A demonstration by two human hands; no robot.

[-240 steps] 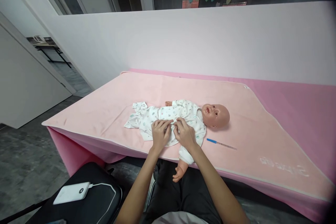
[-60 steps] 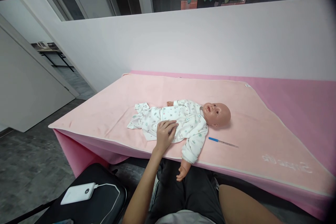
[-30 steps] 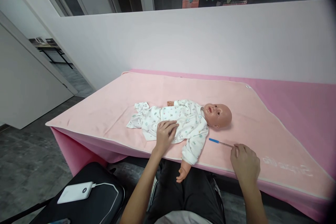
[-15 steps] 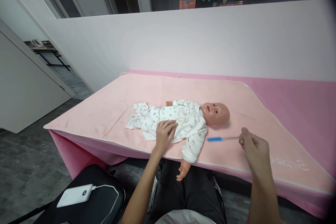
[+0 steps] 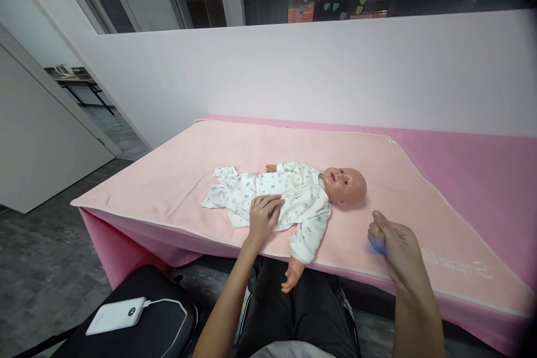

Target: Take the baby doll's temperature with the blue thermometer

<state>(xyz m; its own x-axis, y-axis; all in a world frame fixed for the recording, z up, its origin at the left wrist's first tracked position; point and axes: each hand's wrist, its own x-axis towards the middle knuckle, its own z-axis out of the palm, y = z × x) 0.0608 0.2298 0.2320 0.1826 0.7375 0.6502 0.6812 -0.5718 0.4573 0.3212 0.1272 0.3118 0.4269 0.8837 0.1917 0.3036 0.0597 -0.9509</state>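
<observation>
1. While the right hand [image 5: 394,246] curls its grip shut round one thin stick with a blue end [image 5: 377,245], only that blue patch shows between the fingers; which way its long axis points cannot be told, because the hand hides the rest. It is held just above the near edge of the counter, at about four o'clock from the doll's head.
2. One baby doll [image 5: 293,193] lies on its back, its long axis running across the view: the smooth, bald plastic head at three o'clock, the legs toward nine o'clock. Its near arm hangs over the counter edge, at six o'clock.
3. One soft white romper [image 5: 272,193], printed with small green and grey figures, covers the doll; its loose, rumpled leg ends lie flat at the nine o'clock end.
4. One left hand [image 5: 263,217] rests palm down on the romper at the doll's belly, its grip loose and the fingers bent, holding nothing.
5. One pale pink blanket [image 5: 188,173], matte and slightly fuzzy with a light stitched border, lies under the doll; a deeper pink sheet [image 5: 482,168] covers the counter beyond it, toward two o'clock.
6. One white, rounded rectangular power bank [image 5: 115,316] with one white cable lies on a black cushion at seven o'clock, well apart from the counter.
</observation>
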